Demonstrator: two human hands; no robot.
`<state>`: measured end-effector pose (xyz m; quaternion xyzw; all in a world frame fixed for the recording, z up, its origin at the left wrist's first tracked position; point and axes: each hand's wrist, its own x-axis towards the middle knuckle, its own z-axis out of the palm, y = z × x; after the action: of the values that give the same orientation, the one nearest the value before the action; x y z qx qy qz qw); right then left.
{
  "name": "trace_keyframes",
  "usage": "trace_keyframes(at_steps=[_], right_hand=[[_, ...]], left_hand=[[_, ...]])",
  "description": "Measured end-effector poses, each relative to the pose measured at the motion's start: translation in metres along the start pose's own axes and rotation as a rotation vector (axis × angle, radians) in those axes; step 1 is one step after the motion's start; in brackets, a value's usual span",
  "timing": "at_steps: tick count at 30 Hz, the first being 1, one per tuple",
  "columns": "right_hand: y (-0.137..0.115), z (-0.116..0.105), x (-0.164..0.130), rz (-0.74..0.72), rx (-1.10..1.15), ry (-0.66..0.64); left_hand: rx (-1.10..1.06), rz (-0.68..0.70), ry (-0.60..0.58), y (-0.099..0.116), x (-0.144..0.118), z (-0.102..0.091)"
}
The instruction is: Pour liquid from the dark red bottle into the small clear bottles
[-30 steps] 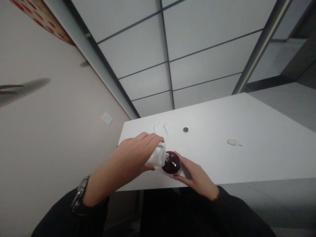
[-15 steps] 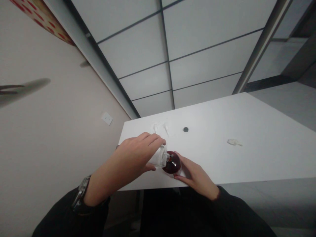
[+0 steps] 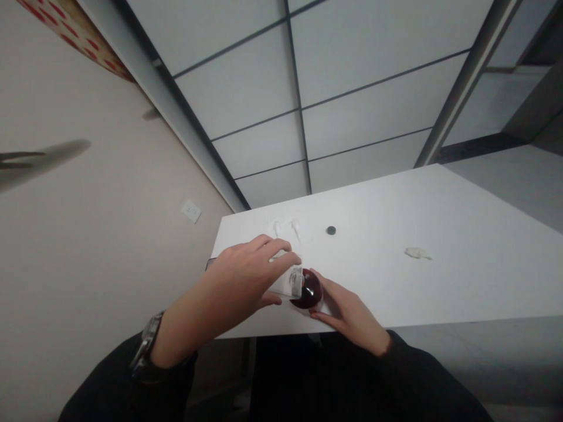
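My left hand (image 3: 259, 264), a watch on its wrist, is wrapped over a clear square-sided bottle (image 3: 295, 285) with a pale label. That bottle is tipped to the right, its mouth end against the top of a dark red-brown round bottle (image 3: 311, 289). Whether liquid flows between them I cannot see. From the right side, my right hand (image 3: 345, 308) curls around the dark bottle, thumb at the front and fingers behind. The dark bottle stands near the front edge of the white table (image 3: 378, 269). Its neck is hidden behind the clear bottle.
Two white pump-like pieces (image 3: 295, 226) lie beyond my left hand. A small dark round cap (image 3: 331, 230) is to their right, and a crumpled pale scrap (image 3: 417, 253) farther right. A dark-edged flat object (image 3: 210, 264) shows by my left hand. A panelled door (image 3: 264, 129) stands behind.
My left hand has moved slightly right and tipped the clear bottle further, covering the dark bottle's neck. My right hand and the dark bottle have stayed in place.
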<state>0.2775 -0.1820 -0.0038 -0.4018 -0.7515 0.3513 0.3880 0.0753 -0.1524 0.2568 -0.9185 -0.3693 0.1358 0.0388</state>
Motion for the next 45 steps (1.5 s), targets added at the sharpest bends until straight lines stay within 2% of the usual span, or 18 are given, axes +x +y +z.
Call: trace_keyframes(at_steps=[7,18,26,45], right_hand=[[0.004,0.001,-0.001,-0.024,-0.003,0.012],[0.004,0.001,-0.001,-0.039,-0.008,0.019],[0.004,0.001,-0.002,-0.049,-0.019,0.032],[0.003,0.000,-0.001,-0.027,-0.023,0.022]], left_hand=[[-0.022,0.068,0.071,-0.002,0.002,0.003],[-0.015,0.088,0.083,-0.002,0.002,0.001],[-0.051,0.125,0.135,0.000,0.004,0.002],[-0.099,0.131,0.088,0.007,0.012,-0.006]])
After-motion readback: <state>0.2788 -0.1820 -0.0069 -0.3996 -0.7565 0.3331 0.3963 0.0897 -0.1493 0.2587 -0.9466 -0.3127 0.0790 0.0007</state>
